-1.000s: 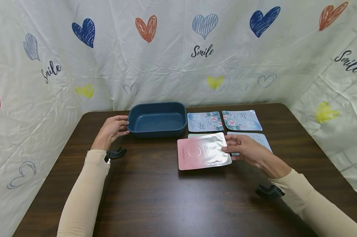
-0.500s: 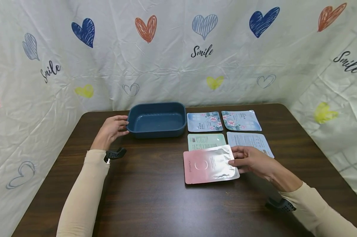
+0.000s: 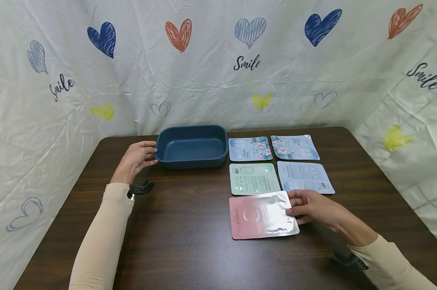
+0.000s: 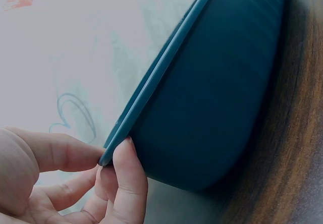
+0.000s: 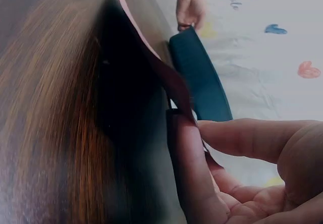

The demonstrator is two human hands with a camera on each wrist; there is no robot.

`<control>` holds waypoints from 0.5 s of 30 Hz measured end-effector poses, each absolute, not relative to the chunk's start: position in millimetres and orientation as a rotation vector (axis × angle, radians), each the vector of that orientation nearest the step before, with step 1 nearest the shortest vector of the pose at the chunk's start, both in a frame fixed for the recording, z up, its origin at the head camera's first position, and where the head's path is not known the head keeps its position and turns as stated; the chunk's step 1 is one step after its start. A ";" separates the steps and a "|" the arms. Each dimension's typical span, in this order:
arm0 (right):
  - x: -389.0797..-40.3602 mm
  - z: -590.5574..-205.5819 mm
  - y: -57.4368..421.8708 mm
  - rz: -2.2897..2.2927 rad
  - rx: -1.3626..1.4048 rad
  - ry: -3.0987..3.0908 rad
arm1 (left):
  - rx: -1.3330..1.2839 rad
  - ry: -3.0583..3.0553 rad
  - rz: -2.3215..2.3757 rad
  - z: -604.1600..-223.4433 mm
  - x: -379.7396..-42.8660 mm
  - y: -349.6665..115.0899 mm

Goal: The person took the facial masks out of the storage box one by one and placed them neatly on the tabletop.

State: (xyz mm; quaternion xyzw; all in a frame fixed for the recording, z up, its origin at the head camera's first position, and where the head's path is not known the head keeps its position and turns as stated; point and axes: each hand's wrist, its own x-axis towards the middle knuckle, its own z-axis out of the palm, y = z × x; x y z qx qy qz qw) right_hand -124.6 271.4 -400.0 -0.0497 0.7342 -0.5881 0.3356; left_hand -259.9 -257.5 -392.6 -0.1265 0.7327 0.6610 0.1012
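My left hand (image 3: 133, 159) pinches the rim of a dark blue plastic basin (image 3: 191, 163) at its left end. In the left wrist view, the thumb and fingers (image 4: 130, 183) meet on either side of that rim (image 4: 151, 90). By its right edge my right hand (image 3: 314, 209) holds a pink and silver face mask packet (image 3: 263, 215), between thumb and fingers. Seen from the right wrist, the packet (image 5: 171, 80) is edge-on and slightly bent, standing off the table with a dark shadow beside it.
Behind the held packet lie a green packet (image 3: 254, 179) and a pale blue one (image 3: 305, 177), printed text up. Two flowered blue packets, one left (image 3: 250, 149) and one right (image 3: 294, 147), lie farther back. The brown table (image 3: 182, 249) ends at a white curtain (image 3: 204, 96).
My right hand has brought the pink and silver packet toward me and slightly right, uncovering the green and pale blue packets. The left hand and basin stay put.
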 end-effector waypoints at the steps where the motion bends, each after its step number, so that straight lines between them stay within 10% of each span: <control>1: -124.3 -399.9 271.4 -1.515 -0.123 1.935 | -0.378 2.167 1.952 -392.5 -259.7 -257.4; 15: -127.9 -395.0 275.7 -1.242 -0.163 2.171 | -0.405 2.180 1.929 -392.8 -260.9 -257.7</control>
